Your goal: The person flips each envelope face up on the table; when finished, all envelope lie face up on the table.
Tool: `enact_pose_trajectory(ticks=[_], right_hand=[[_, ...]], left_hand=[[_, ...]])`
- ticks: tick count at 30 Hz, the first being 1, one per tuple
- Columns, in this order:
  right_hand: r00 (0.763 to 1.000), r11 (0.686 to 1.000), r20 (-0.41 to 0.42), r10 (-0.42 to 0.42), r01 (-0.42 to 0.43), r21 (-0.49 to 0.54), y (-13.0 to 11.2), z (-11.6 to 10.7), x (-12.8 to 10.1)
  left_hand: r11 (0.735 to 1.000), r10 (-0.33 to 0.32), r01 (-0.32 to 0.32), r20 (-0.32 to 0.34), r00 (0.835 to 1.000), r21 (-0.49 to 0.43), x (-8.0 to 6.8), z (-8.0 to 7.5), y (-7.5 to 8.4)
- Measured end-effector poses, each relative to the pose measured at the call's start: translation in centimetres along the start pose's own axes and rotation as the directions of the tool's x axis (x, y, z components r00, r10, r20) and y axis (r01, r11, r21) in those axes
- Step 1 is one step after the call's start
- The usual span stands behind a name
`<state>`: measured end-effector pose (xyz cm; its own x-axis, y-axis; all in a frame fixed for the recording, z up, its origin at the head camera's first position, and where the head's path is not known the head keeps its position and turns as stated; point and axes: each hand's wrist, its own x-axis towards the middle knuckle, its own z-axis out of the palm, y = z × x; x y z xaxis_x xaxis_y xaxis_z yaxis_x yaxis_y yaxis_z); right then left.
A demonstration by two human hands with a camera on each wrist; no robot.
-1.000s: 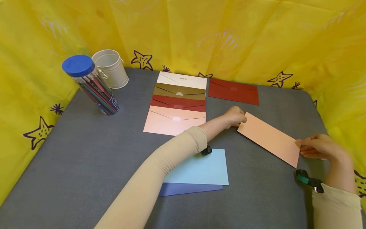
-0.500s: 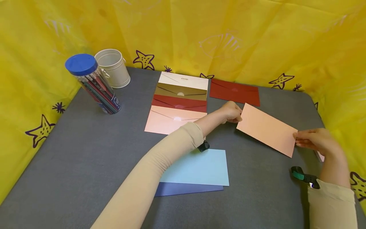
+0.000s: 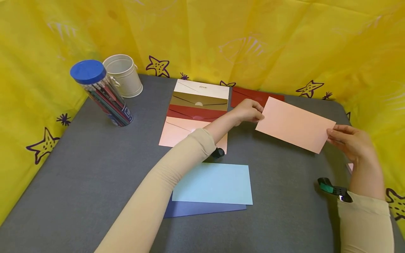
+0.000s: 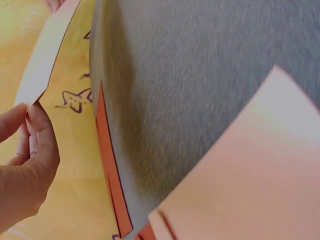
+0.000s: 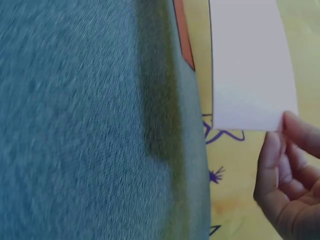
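Head view shows us holding a peach envelope in the air above the grey table, one short end in each hand. Our left hand pinches its left edge between thumb and curled fingers, and the left wrist view shows that thumb and those fingertips closed on the corner of the card. Our right hand pinches the right edge, with the fingers lying nearly straight along it. The envelope tilts, its left end a little higher, and it covers part of a dark red envelope lying near the yellow curtain. Just left of our left hand lies a fanned stack of envelopes: white, olive, red and pink. Nearer us, a light blue envelope rests on a darker blue one. At the far left corner stand a clear pencil tube with a blue lid and a white tin cup, close together.
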<state>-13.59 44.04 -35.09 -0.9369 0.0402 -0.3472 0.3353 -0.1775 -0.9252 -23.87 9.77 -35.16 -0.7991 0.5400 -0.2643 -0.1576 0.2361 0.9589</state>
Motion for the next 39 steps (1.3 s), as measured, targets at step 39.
enact_pose_trajectory(ticks=[39], right_hand=[[0.987,0.959,0.021,-0.159,0.149,0.241,1.7,7.6,3.9]], left_hand=[[0.985,-0.096,0.030,-0.397,0.913,-0.170,-0.1,-5.8,-3.0]])
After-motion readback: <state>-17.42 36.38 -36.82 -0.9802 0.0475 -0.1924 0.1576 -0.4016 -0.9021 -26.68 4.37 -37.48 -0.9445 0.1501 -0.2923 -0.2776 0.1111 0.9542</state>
